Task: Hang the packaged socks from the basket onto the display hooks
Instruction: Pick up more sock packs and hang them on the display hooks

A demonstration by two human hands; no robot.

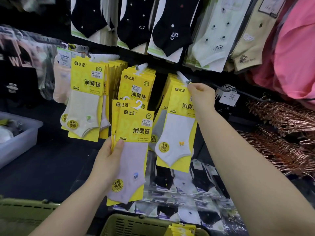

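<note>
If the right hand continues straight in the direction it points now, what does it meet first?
Probably the display hook: the right hand points up-left, its fingertips pinching the white-sock pack right at the hook's tip. Depth is unclear, though.

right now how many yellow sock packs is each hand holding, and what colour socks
Left hand, pink-sock pack in front plus another yellow pack behind it: 2
Right hand, white-sock pack at the hook: 1
Total: 3
</note>
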